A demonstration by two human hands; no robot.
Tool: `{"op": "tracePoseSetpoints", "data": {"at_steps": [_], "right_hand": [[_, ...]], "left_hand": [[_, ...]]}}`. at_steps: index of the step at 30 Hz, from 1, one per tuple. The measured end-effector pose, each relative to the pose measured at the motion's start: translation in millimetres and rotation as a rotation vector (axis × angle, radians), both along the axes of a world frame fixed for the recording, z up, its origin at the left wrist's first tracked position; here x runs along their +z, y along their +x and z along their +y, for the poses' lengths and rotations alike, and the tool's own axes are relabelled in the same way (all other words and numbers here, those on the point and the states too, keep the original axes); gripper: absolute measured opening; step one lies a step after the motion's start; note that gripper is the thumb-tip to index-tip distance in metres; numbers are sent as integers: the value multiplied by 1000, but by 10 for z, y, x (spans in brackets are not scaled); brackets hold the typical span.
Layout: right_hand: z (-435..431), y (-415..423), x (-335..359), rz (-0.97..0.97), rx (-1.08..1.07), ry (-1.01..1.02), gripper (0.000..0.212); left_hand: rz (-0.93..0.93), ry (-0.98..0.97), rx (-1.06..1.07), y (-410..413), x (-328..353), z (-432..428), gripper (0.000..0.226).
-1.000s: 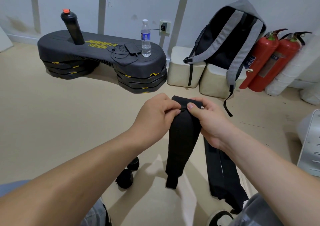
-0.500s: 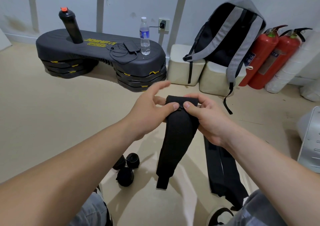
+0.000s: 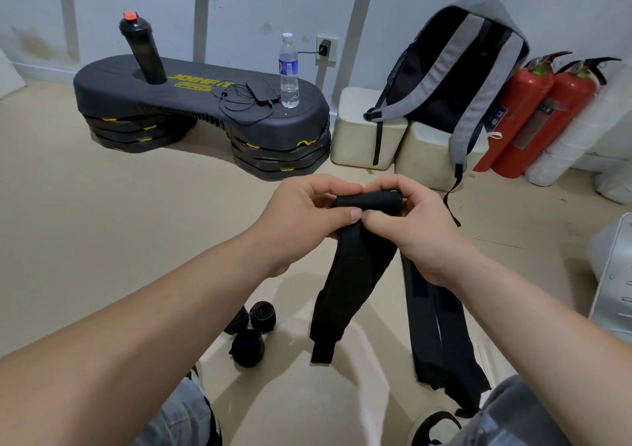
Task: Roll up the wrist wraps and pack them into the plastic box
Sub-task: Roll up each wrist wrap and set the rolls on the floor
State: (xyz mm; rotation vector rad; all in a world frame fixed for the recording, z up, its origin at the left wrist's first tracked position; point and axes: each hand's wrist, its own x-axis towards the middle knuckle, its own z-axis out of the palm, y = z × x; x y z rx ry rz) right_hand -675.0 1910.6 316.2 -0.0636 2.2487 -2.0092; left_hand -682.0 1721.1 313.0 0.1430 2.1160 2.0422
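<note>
The left hand (image 3: pixel 301 216) and right hand (image 3: pixel 410 226) each kept a pinching grip on the small coil atop a black wrist wrap (image 3: pixel 355 274), held above the floor, tail hanging free. Slackened thumbs could let the coil spring open, and the swinging tail might roll up crooked.

Soft, even indoor light, fairly bright, no glare. Faint shadows pool on the floor (image 3: pixel 102 223) toward 6 o'clock. Left hand (image 3: pixel 307 219) and right hand (image 3: pixel 410 230) look sharp. The black wrap (image 3: pixel 355 274) shows little detail. Wall (image 3: pixel 239 7) lines splay at 12 o'clock.
</note>
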Motion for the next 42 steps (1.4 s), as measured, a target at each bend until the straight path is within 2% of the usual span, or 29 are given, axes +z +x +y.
{"op": "tracePoseSetpoints", "data": {"at_steps": [3,5,8,13,16,21,24,27,35,40,42], "right_hand": [[-33,2,-4,59,-36,62,28],[-40,2,10,106,-43,101,27],[-38,24,31,157,-25,128,26],[-14,49,29,203,2,214,27],[-13,56,17,201,12,225,27],[20,26,37,103,80,163,34],[93,-18,42,-45,146,-18,48],[120,-58,56,-174,111,-168,52],[192,-50,42,-168,221,-157,29],[128,19,-63,-140,236,-76,21],[132,34,-56,-115,204,-86,22]], "left_hand": [[-118,109,-45,8,42,2,20],[-191,167,-64,7,73,8,26],[-260,179,-31,4,49,21,32],[-346,122,-182,37,38,33,39],[-281,103,-173,41,35,36,31],[-111,-55,-51,55,-25,103,16],[-45,-105,-10,84,-44,110,16],[4,-105,9,94,-17,96,18],[77,-153,-12,94,3,11,21],[181,-387,-103,109,-54,-25,20],[215,-415,-128,146,-70,-30,22]]}}
